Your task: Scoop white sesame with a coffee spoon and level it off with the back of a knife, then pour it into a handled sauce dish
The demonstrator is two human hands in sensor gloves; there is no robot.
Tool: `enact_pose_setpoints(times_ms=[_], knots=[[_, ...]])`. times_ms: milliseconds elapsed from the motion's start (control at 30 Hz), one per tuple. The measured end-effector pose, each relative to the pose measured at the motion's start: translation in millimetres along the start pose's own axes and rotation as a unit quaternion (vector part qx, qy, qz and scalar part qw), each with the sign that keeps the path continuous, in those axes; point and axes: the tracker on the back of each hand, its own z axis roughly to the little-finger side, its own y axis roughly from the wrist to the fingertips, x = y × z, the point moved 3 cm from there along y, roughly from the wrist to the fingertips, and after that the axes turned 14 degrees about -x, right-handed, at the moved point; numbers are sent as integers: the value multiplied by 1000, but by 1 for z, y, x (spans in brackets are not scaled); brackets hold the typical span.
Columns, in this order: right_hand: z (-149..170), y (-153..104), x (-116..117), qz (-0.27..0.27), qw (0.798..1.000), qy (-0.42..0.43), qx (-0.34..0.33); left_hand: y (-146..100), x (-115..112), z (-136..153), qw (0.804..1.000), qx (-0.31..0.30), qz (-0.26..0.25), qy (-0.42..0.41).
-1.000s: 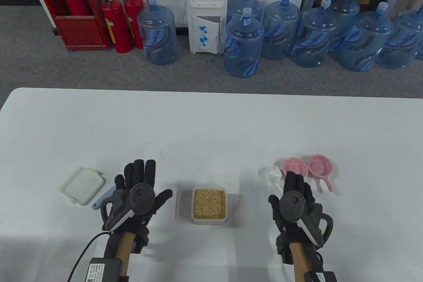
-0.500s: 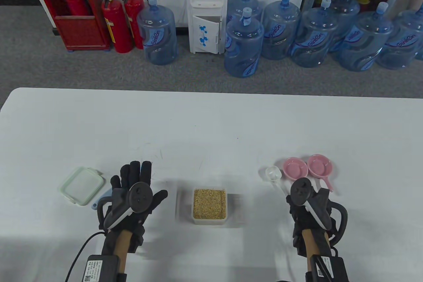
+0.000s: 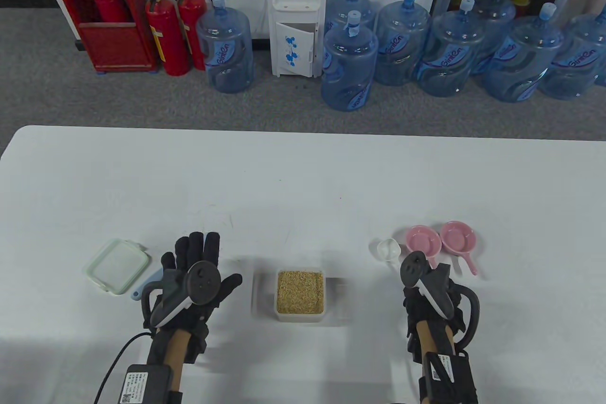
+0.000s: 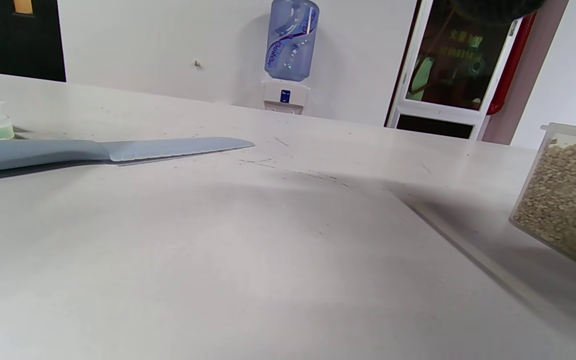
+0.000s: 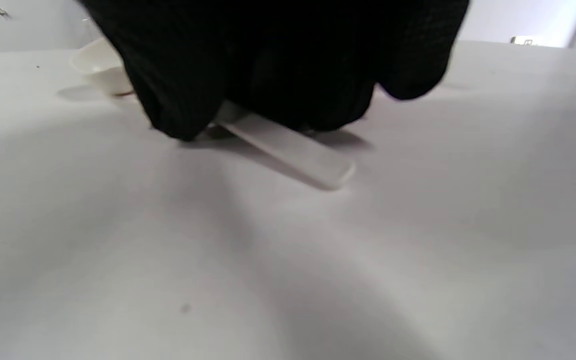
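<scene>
Gripping the spoon (image 5: 288,150) by its handle, the right hand (image 3: 428,288) sat low on the table (image 3: 303,176) at about 4 o'clock from the sesame box (image 3: 300,293). In the right wrist view the gloved fingers (image 5: 178,90) curled down over the white handle, its free end poking out toward the camera and lying on or just above the tabletop. The spoon bowl (image 3: 389,249) pointed out at 11 o'clock from that hand, just beside the two pink dishes.

Left hand (image 3: 196,276) was released: fingers straight and spread, palm down, at 9 o'clock from the box, holding nothing. Could not tell whether it touched the table.

Knife (image 4: 103,151) lay flat on the table under or just behind the left hand, blade tip toward the box side. In the table view only its light-blue handle end (image 3: 142,286) showed, at 8 o'clock of the hand. Lid (image 3: 117,265) lay flat at 9 o'clock from the left hand, touching or just beside the knife handle.

Box stood open at table centre-front, filled near the rim with tan sesame (image 3: 300,292).

Left dish (image 3: 423,239) and right dish (image 3: 458,236) sat side by side at 1 o'clock from the right hand, both upright, handles pointing back toward the person. Left dish's handle was partly hidden by the right hand's tracker (image 3: 413,267).
</scene>
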Motion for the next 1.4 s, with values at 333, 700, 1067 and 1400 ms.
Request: enact_pose_setpoints(times_ms=[333,700,1067,1400], knots=[[-20,-23,-34,62,992,80,-75,0,-1,-1,1000,-3,-4,0],[-9,-45,-45,100,955,251,-119,-1,-2,-2,1000,0,4,0],[15,-35,-24,89,937,319,-110,0,-7,-4,1000,-1,21,-4],[-6,-42,-33,102,932,309,-162,7,-5,-26,997,-60,38,-36]])
